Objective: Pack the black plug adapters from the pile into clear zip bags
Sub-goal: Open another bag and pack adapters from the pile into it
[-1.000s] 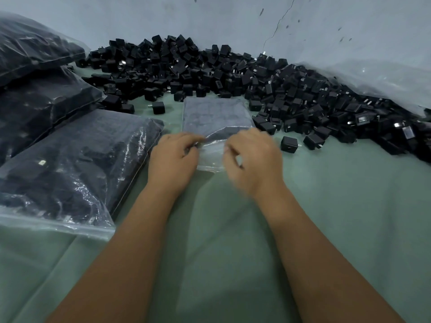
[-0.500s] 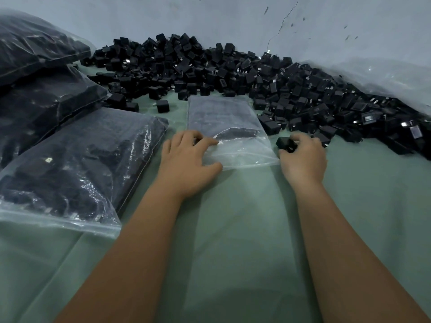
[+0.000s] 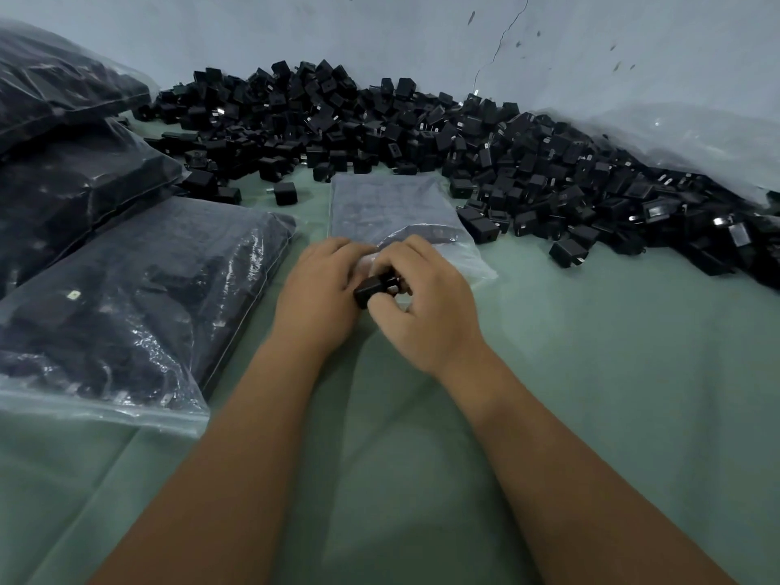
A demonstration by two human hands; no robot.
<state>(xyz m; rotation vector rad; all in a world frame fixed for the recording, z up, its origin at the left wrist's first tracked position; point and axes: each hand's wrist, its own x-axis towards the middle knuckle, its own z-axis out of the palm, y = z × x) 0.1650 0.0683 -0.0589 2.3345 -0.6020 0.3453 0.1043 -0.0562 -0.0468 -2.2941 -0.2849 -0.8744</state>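
Right hand (image 3: 426, 306) back from pile (image 3: 422, 133), now pinching one black plug adapter (image 3: 377, 287) at mouth of clear zip bag (image 3: 392, 213). Left hand (image 3: 323, 289) grips bag mouth edge, holding it open. Insertion imminent; bag already part-filled.

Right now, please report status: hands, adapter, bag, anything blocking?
Right hand grips one adapter at bag mouth. Left hand holds the mouth's edge. Adapter not yet inside. Nothing blocking.

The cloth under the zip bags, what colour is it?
Pale green cloth, plain with no pattern, seen in the head view.
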